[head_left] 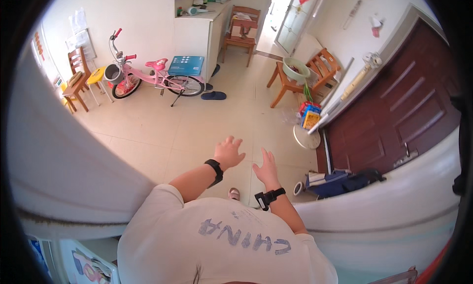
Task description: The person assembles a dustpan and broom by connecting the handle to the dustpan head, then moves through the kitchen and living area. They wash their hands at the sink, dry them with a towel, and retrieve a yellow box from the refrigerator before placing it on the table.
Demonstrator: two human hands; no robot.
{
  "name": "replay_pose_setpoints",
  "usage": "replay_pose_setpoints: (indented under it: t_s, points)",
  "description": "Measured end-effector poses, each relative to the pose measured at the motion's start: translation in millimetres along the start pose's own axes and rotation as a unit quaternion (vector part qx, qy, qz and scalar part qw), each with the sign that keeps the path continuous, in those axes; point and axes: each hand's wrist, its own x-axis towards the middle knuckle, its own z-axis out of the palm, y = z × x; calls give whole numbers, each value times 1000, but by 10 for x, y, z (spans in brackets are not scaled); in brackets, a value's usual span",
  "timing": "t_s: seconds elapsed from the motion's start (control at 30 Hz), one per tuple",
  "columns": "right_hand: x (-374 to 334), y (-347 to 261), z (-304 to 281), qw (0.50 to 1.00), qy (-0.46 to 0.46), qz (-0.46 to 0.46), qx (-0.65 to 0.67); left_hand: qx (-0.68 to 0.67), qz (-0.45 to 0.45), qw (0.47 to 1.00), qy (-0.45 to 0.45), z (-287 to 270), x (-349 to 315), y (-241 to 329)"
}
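Observation:
My left hand (229, 153) is held out in front of my body with its fingers apart and nothing in it. Close by on the right, my right hand (266, 169) is raised too, fingers stretched and empty. Each wrist wears a black band; the one on the right wrist (269, 198) carries a small frame-like piece. Neither hand touches anything. Beneath them lies the tiled floor (197, 131), and one foot in a sandal (234, 193) shows below my hands.
Ahead left stands a pink bicycle (160, 78) with a blue box (186, 65) on its rear. Dark slippers (214, 95) lie nearby. At right are a wooden chair bearing a basin (296, 70), a dark red door (394, 102) and a blue bag (340, 183). White walls flank me.

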Motion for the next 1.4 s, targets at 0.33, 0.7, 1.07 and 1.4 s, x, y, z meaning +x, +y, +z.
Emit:
replay_pose_setpoints:
  t_s: [0.33, 0.7, 1.07, 1.4]
  points:
    - [2521, -1054, 294, 978, -94, -182, -49, 13, -203, 976, 79, -795, 1305, -1235]
    - [4247, -2940, 1656, 914, -164, -369, -47, -30, -369, 917, 147, -1564, 1844, -3179]
    - [5069, -5278, 3173, 815, -225, -529, 77, -12, -473, 846, 244, -2663, 1634, -5124]
    - [5292, -7748, 4947, 688, -339, -634, 100, 14, -608, 736, 298, -3391, 1052, -6908]
